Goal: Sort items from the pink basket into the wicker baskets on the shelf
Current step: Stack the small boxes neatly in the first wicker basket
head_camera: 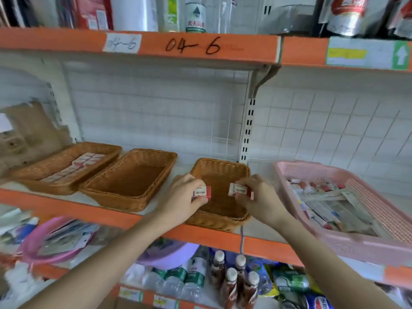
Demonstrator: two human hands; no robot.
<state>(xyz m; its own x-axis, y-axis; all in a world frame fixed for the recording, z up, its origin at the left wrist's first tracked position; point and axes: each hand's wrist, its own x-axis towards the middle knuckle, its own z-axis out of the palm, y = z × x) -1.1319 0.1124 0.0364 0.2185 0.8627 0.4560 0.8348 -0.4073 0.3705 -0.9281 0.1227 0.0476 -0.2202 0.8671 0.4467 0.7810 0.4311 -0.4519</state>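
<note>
Small white-and-red box point(201, 192) marked "2B" is pinched by the left hand point(182, 199). A second matching box point(239, 190) is pinched by the right hand point(262, 198); its print is too blurred to be read. Both are held over the right wicker basket point(223, 168). The pink basket point(379, 248) is set just right of it on the shelf point(260, 228). "04-6" is handwritten on the upper shelf edge point(256, 50) and repeated on a white tag point(122, 43). Similar boxes are seen in the left wicker basket point(44, 186).

Bright, soft, perhaps motion-blurred edges
</note>
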